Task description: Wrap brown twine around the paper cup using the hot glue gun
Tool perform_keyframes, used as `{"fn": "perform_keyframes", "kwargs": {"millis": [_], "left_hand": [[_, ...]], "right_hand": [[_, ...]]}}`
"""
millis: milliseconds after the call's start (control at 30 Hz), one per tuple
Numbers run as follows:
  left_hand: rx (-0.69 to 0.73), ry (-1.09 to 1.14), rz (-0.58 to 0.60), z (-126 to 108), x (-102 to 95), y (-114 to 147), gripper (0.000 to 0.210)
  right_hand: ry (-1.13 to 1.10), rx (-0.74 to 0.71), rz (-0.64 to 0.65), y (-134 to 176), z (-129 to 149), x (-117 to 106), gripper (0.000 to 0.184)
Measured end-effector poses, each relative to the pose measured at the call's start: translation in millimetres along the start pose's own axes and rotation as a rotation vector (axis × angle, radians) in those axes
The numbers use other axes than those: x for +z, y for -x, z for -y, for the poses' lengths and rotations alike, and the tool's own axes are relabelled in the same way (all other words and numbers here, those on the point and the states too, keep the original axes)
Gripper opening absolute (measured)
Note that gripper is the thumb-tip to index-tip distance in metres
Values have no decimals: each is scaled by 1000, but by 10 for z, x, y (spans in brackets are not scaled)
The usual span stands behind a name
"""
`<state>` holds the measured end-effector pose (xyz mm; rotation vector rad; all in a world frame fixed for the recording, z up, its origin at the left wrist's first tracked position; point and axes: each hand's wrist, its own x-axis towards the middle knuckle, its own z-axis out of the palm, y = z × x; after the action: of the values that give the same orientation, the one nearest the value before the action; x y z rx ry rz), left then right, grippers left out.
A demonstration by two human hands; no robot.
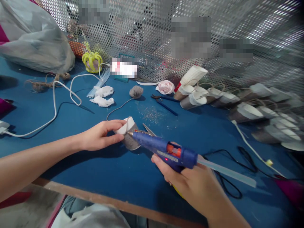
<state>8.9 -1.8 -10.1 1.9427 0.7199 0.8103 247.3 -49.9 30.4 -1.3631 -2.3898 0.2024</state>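
Observation:
My left hand point(101, 136) grips a small grey cup with a white band point(130, 142), lying tilted on the blue table. Wrapped in my right hand point(187, 177) is a blue glue gun point(154, 142), a long clear glue stick point(230, 172) jutting from its back. Its nozzle tip points at the cup's band, touching or very close to it; I cannot tell which. A grey cord runs over the band. Behind the gun's barrel, the blades of scissors point(148, 129) show; their handles are mostly hidden. A ball of grey yarn point(136, 91) sits beyond the cup.
Blue-handled pliers point(167, 106) and a pale pink fabric rose point(165, 87) lie farther back. Several similar cups point(196, 98) crowd the right side. A white cable point(55, 104) crosses the left, near a yellow crown-shaped item point(92, 60). A perforated metal screen point(152, 38) borders the back.

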Motion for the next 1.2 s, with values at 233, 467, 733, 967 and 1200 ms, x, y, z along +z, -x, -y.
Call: {"fn": "perform_keyframes", "kwargs": {"millis": [233,467,733,967,1200], "left_hand": [[37,0,24,16,-10,1,14],[52,-25,61,31,-50,2,14],[66,-34,81,63,-74,15,13],[41,-38,76,53,-72,12,14],[48,-31,76,45,-67,16,13]], "right_hand": [[15,44,-15,10,-31,5,27],[-165,293,87,-17,-93,4,36],[-456,485,136,-127,-138,7,31],[-489,491,148,-130,-150,19,29],[-519,476,146,-147,-155,16,28]]}}
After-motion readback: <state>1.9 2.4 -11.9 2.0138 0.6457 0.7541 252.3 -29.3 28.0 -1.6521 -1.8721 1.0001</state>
